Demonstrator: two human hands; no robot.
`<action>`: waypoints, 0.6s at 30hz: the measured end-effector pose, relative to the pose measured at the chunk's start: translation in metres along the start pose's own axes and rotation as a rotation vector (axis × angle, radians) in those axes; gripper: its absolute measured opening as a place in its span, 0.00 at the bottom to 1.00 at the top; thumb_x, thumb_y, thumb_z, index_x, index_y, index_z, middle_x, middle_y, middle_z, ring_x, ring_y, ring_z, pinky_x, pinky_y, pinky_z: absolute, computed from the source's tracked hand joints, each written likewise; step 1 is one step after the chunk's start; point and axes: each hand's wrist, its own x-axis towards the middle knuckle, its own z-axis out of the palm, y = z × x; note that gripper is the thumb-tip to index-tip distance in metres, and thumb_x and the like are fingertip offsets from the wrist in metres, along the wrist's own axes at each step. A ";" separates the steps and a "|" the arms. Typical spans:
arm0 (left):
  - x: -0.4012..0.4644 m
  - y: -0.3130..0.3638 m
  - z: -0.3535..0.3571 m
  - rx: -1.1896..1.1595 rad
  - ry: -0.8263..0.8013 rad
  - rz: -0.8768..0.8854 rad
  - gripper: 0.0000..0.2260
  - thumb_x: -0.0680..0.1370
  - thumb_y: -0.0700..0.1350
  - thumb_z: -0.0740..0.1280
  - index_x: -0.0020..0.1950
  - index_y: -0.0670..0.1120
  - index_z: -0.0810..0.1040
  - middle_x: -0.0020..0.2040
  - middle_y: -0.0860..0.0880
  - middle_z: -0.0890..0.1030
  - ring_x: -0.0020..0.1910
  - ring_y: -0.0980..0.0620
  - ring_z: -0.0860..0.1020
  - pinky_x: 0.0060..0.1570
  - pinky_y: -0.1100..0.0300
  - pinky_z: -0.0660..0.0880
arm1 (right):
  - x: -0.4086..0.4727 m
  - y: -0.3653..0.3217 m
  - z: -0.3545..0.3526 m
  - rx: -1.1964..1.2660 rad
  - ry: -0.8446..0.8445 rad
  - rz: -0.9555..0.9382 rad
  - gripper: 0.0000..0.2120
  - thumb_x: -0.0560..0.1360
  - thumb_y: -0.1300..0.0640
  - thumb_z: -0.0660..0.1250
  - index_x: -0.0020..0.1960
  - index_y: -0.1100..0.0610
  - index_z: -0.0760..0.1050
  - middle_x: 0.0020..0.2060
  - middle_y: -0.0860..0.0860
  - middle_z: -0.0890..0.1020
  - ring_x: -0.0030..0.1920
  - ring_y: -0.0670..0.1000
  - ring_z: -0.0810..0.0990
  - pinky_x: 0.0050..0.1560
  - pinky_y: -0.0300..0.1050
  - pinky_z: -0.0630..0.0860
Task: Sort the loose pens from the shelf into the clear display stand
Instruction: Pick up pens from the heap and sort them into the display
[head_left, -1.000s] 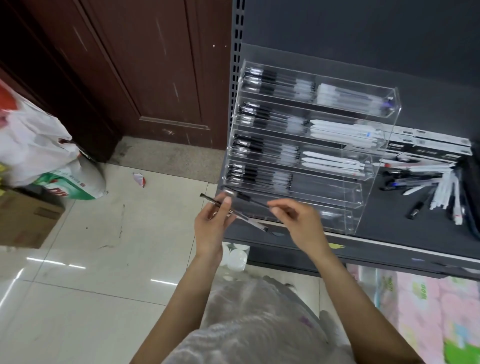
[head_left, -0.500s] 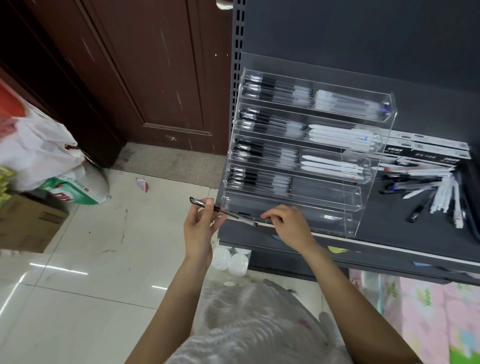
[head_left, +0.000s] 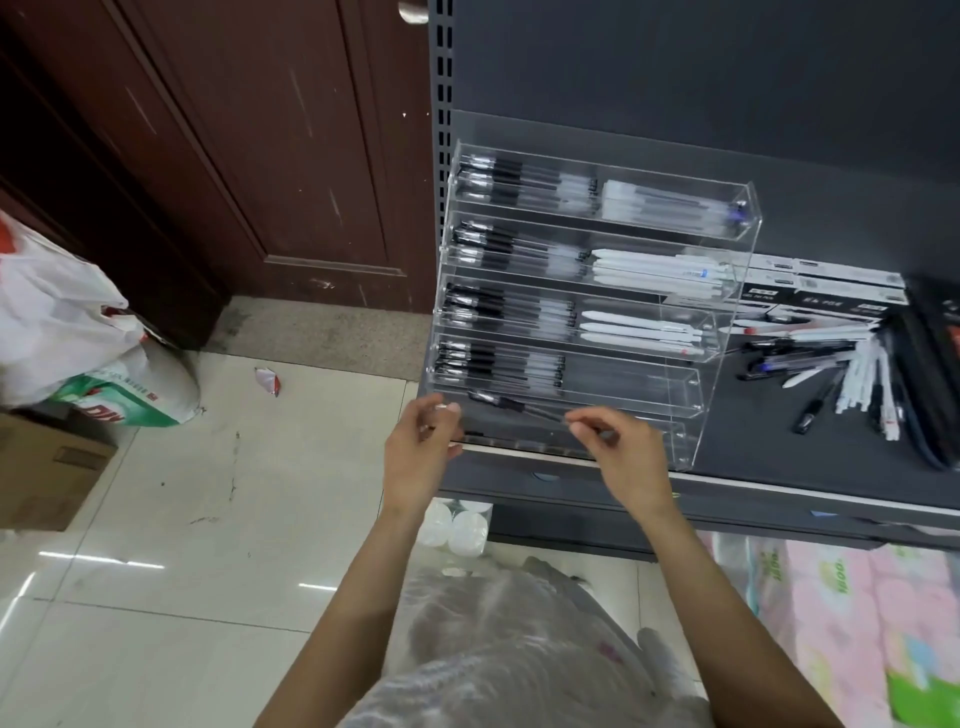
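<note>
The clear display stand (head_left: 727, 291) sits on the dark shelf (head_left: 779, 457), its upper tiers holding black-grip pens on the left and white pens on the right. A black-grip pen (head_left: 498, 402) lies slanted in the bottom tier. My right hand (head_left: 623, 452) pinches that pen's right end. My left hand (head_left: 423, 447) hovers by the stand's lower left corner with fingers loosely curled, just off the pen's left end, and nothing shows in it. Loose pens (head_left: 852, 374), black and white, lie in a heap on the shelf to the right of the stand.
Flat pen boxes (head_left: 831, 291) lie behind the loose heap, and a black case (head_left: 930, 364) lies at the far right. A brown door (head_left: 260, 156) is on the left. A white bag (head_left: 52, 322) and a cardboard box (head_left: 41, 467) stand on the tiled floor. Patterned packs (head_left: 831, 623) lie below the shelf.
The pen that my left hand held out beyond the stand's left edge now lies in the bottom tier. My left hand has let it go, while my right hand keeps hold of its right end.
</note>
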 end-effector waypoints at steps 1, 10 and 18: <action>0.003 -0.001 -0.005 0.167 0.056 0.131 0.10 0.78 0.47 0.65 0.59 0.47 0.76 0.49 0.51 0.81 0.46 0.54 0.81 0.48 0.61 0.79 | 0.002 0.007 -0.001 -0.057 0.026 0.013 0.05 0.73 0.58 0.70 0.48 0.53 0.83 0.42 0.43 0.83 0.36 0.35 0.77 0.40 0.23 0.70; 0.015 -0.011 0.006 1.010 -0.340 0.815 0.16 0.78 0.45 0.64 0.66 0.48 0.74 0.60 0.50 0.77 0.61 0.50 0.73 0.60 0.56 0.71 | 0.010 -0.004 0.040 -0.288 -0.088 -0.028 0.06 0.76 0.56 0.67 0.50 0.50 0.82 0.47 0.46 0.83 0.45 0.48 0.81 0.44 0.46 0.79; 0.020 -0.015 0.009 1.314 -0.385 0.662 0.20 0.80 0.56 0.57 0.70 0.52 0.69 0.68 0.54 0.72 0.68 0.53 0.66 0.70 0.58 0.55 | 0.009 -0.001 0.044 -0.338 -0.231 -0.072 0.12 0.80 0.54 0.59 0.57 0.53 0.79 0.56 0.48 0.77 0.60 0.49 0.71 0.56 0.40 0.68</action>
